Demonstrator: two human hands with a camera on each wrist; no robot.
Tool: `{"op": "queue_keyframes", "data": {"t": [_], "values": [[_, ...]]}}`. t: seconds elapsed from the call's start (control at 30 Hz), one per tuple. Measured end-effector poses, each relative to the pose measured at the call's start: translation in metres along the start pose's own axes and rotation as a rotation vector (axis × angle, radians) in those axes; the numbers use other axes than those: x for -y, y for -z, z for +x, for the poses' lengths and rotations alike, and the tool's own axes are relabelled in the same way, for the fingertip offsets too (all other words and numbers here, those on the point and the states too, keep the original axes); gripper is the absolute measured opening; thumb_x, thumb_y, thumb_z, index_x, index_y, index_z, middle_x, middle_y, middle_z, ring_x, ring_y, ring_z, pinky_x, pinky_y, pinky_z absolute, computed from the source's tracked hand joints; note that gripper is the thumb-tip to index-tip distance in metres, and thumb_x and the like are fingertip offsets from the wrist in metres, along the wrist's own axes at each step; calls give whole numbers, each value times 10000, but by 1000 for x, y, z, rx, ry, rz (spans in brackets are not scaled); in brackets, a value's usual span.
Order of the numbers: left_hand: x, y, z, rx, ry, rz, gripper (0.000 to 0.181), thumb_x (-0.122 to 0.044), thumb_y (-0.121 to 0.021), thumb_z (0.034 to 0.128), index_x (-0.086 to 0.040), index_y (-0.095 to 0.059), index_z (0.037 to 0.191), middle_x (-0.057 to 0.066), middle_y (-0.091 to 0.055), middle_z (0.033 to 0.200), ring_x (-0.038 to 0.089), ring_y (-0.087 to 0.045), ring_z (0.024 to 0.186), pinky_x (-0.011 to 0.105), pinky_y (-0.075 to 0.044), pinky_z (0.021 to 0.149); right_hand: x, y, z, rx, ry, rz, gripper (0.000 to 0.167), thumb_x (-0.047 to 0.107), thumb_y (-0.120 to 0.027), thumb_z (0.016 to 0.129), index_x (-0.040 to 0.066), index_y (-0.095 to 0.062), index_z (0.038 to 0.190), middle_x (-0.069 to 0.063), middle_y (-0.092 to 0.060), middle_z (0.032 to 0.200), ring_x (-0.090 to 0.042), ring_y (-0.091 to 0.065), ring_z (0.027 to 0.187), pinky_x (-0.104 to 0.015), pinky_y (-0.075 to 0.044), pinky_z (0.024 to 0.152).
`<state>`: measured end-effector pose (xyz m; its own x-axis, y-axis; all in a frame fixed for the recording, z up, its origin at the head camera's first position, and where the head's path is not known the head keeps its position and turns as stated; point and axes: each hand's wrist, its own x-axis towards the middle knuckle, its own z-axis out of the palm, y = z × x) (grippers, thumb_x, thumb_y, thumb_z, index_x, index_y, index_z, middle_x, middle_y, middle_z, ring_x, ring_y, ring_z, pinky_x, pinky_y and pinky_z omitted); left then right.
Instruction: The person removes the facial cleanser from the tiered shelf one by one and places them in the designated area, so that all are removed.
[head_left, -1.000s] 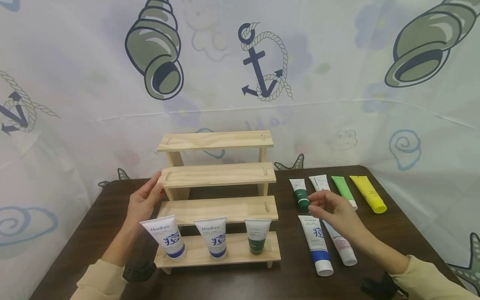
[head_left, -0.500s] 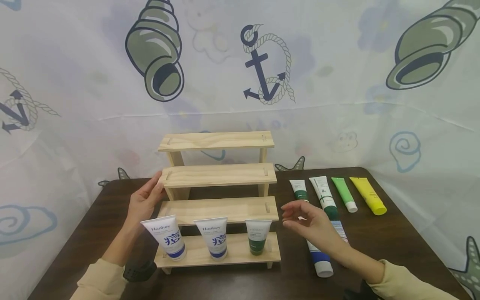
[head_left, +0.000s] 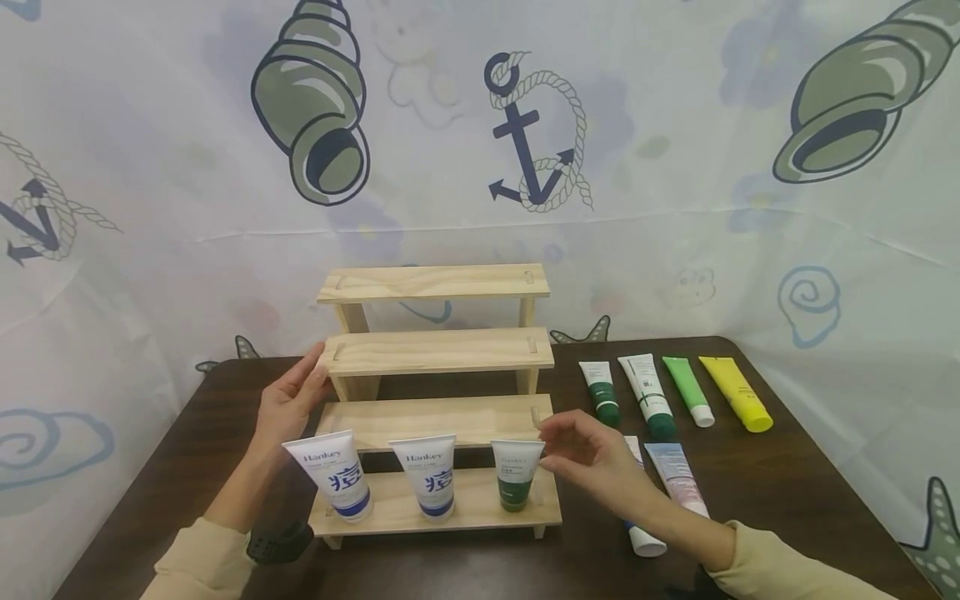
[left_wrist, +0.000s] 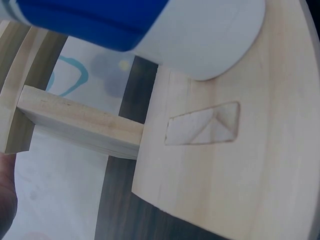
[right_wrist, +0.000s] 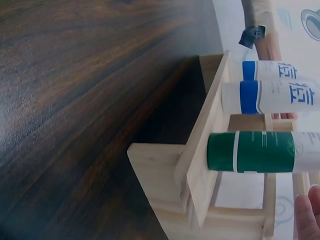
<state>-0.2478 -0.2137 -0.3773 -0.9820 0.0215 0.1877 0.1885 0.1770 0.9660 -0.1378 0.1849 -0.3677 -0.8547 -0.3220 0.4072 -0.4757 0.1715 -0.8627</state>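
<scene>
With fingers and thumb, my left hand [head_left: 288,400] grips the left end of a tier of the wooden display stand [head_left: 438,350]. My right hand [head_left: 596,462] holds nothing, its fingers loosely bent beside the green-and-white squeeze tube [head_left: 516,479] at the right end of the lowest tier. In the right wrist view its fingertips [right_wrist: 306,215] appear near that tube [right_wrist: 265,151]; contact cannot be told. Two blue-and-white squeeze tubes [head_left: 341,479] stand on their caps along the same tier, the left one tilted. The left wrist view shows a white cap [left_wrist: 210,40] close up.
Right of the stand, several tubes lie on the dark table [head_left: 757,517]: two green-and-white [head_left: 647,396], a green [head_left: 688,392], a yellow [head_left: 737,394] and a pink-and-blue one [head_left: 677,479]. A blue-and-white tube [head_left: 647,542] is partly hidden by my right hand. A patterned cloth [head_left: 675,167] hangs behind.
My right hand has moved left from above the lying tubes to the right edge of the stand, uncovering some of them. The left hand and the standing tubes stay in place.
</scene>
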Motion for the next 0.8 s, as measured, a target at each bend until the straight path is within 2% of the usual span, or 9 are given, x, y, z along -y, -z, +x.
{"op": "queue_keyframes", "data": {"t": [0.13,0.47,0.8], "values": [[0,0,-1,0,0,-22,555,-319,-551,947,-124,-383,1439,95,-377,1475,-102,-565,1024,80,-452,865,-1,-7,-1,-3,8,28,302,-6,-677,827,-55,-558,1100,-250,-590,1052,-104,-653,903,-280,-573,771],[0,2,-2,11,1,-42,557,-311,-561,942,-129,-385,1438,91,-363,1481,-97,-557,1048,89,-448,874,2,-20,-4,-8,-37,18,278,56,-689,838,26,-590,1096,-155,-611,1069,-191,-668,879,-280,-574,768],[0,4,-4,15,-7,16,556,-339,-541,949,-141,-381,1443,99,-380,1476,-76,-550,1079,94,-448,880,2,-26,-6,-36,-50,19,248,21,-690,826,31,-593,1054,-155,-623,1045,-197,-663,897,-275,-568,790]]}}
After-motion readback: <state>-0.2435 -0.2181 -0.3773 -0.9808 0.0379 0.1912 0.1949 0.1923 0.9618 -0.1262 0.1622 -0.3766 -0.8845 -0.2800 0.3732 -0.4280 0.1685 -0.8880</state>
